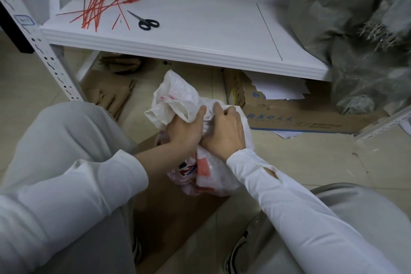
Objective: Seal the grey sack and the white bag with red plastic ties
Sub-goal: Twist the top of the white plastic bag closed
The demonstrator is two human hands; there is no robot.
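Sitting on the floor [311, 158] below the shelf [178, 51], the white bag [209, 176] looks light, soft and slippery, best held at its bunched neck, where left hand [185, 131] and right hand [224, 131] both curl their fingers tight round it.

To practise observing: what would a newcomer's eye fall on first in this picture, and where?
At centre, the left hand and right hand grip the bunched neck of the white bag. On the white shelf at upper left lie fanned red plastic ties, black scissors beside them. The grey sack bulks at upper right.
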